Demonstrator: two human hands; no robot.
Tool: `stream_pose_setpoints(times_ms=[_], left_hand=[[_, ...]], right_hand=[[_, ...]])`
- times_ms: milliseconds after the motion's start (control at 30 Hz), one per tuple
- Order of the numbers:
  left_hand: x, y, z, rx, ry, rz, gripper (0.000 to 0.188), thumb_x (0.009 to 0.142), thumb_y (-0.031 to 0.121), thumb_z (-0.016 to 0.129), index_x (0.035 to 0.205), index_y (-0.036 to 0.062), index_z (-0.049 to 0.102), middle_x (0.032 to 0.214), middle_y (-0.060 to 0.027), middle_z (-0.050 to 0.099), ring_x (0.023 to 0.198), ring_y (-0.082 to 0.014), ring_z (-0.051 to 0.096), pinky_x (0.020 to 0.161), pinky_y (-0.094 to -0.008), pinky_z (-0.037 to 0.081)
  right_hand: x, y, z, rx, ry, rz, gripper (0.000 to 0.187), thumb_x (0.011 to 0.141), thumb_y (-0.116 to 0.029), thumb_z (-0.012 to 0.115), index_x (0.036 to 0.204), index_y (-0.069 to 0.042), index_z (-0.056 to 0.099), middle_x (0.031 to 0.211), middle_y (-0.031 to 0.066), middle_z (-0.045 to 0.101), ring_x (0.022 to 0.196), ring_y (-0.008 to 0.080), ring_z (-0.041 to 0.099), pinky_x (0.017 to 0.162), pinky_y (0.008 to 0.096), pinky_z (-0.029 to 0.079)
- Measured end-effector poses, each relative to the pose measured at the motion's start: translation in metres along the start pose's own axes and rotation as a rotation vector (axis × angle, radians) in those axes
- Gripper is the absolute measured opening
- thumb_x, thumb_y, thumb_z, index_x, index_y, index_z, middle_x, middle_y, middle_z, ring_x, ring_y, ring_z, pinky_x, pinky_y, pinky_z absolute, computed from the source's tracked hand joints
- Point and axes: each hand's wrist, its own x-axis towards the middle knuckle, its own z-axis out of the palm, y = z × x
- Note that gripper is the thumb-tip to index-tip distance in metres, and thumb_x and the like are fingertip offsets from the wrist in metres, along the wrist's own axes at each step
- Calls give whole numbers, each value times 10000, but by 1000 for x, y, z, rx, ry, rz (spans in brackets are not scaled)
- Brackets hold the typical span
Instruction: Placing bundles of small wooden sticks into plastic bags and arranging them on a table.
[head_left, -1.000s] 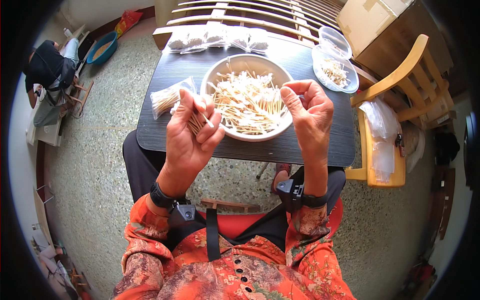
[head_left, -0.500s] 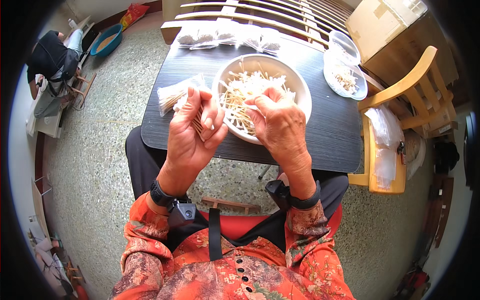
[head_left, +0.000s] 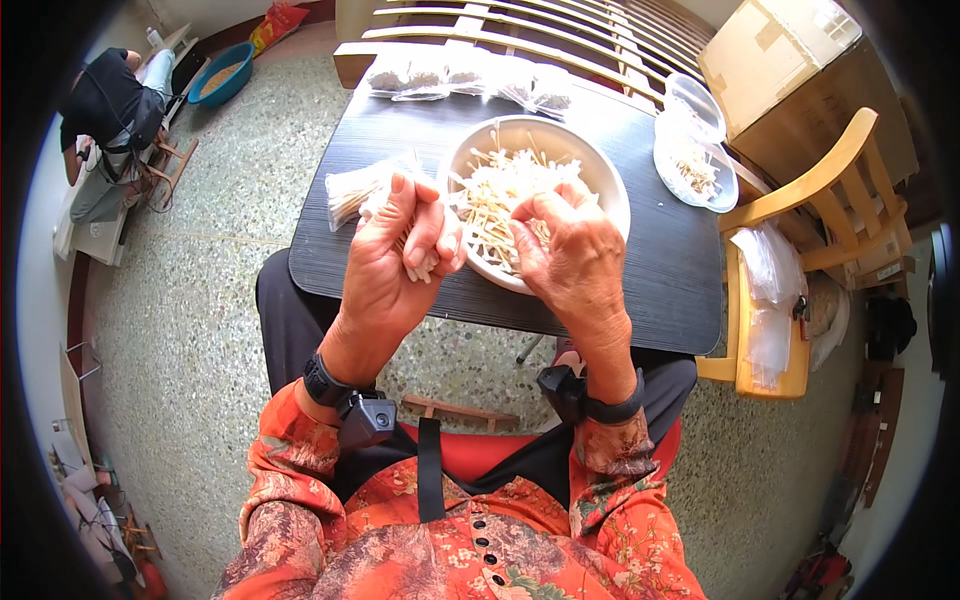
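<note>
- two hands (head_left: 400,245)
- one white bowl (head_left: 607,182)
- cotton swabs (head_left: 500,185), too many to count
- one bag of swabs (head_left: 345,204)
- five small filled bags (head_left: 464,80)
- one wooden chair (head_left: 815,181)

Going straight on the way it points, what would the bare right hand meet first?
Most likely the loose, tan-stemmed, white-tipped cotton swabs heaped in the round white bowl. The bare right hand overlaps them in this view, so any gap is unclear.

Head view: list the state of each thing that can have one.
Bowl: open, heaped with swabs.
Left hand: closed around a swab bundle.
Right hand: curled over the bowl; grip hidden.
Near bag: filled with swabs.
Far bags: filled, in a row.
Tub: uncovered, swabs inside.
Basin: uncovered, partly filled.
Chair: upright, plastic bags on it.
</note>
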Motion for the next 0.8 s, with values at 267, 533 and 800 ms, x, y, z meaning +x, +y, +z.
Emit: stream_pose_setpoints(times_ms=[267, 533, 800], left_hand=[[-4, 5, 5, -134, 95, -151, 257, 979, 252, 442, 929, 25, 552, 559, 31, 295, 415, -57, 322, 323, -185, 251], [-11, -1, 26, 170, 236, -118, 147, 921, 155, 565, 966, 15, 571, 520, 67, 314, 371, -26, 271, 310, -184, 206], [-14, -9, 30, 336, 175, -76, 163, 884, 76, 609, 1022, -9, 594, 557, 39, 475, 368, -12, 331, 324, -176, 236]], right_hand=[[0, 11, -17, 244, -13, 141, 61, 778, -80, 643, 826, -43, 646, 680, 129, 597, 543, 228, 553, 543, 327, 440], [-3, 10, -18, 732, -67, 360, 84, 810, -54, 660, 835, 25, 648, 646, -2, 604, 572, 24, 511, 511, 188, 387], [-7, 2, -22, 863, -211, 364, 127, 821, -88, 665, 819, 37, 640, 690, -7, 614, 615, 21, 505, 540, 188, 406]])
